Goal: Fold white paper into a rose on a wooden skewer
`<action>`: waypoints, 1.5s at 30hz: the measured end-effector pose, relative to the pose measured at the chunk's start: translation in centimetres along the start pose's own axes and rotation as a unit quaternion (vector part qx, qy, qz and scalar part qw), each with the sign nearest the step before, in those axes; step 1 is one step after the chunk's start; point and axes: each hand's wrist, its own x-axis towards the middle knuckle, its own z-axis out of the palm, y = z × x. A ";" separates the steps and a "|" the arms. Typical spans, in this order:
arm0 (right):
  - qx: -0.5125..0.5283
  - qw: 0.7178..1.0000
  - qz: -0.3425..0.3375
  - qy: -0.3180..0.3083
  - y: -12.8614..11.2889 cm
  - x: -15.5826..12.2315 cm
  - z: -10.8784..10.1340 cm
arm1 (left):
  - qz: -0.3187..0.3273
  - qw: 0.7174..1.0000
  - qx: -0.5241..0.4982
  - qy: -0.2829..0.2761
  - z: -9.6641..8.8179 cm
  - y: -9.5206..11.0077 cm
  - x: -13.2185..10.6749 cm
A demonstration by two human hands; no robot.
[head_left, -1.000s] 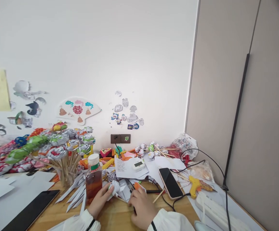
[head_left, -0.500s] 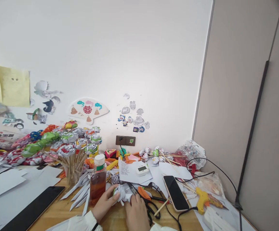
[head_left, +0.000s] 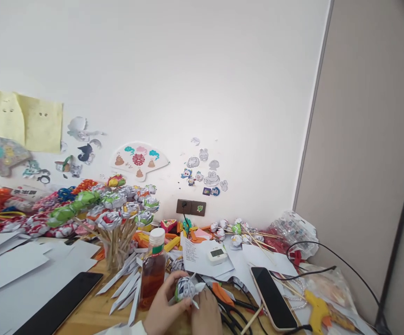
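Note:
My left hand curls its fingers and thumb around a paper flower, a crumpled white bloom with printed marks and a bit of green at its left side. My right hand is closed against the flower's right side, where pointed white paper sticks out; its fingertips are partly hidden. Just left of my left hand stands a bottle of amber liquid with a white cap. Black-handled scissors lie to the right of my right hand, beside an orange paper piece.
Folded white paper strips lie left of the bottle, near a cup of paper flowers on sticks. A black tablet-like slab is at front left. Rightward are a phone, a white timer and a yellow glue gun with cables.
My view has swung left, so the table things appear further right. Both hands stay at the paper flower, which now shows more of its rolled, printed top.

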 end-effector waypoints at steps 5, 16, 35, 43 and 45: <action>0.021 0.999 0.027 -0.010 1.2 0.3 -1.6 | 0.033 0.998 0.041 0.036 0.5 1.4 -0.7; 0.197 0.971 0.014 0.136 2.1 2.0 -9.9 | 0.093 0.973 0.210 0.010 -0.6 0.7 -0.6; 0.065 0.987 -0.133 0.058 2.0 -0.1 -7.2 | 0.020 0.981 0.194 0.002 0.4 -0.7 -1.1; 0.043 0.985 -0.154 0.060 2.6 0.0 -7.4 | 0.047 0.966 0.253 -0.032 0.3 -0.8 -1.3; 0.035 0.982 -0.163 0.094 2.3 0.2 -7.6 | 0.047 0.961 0.269 -0.033 0.3 -0.7 -1.3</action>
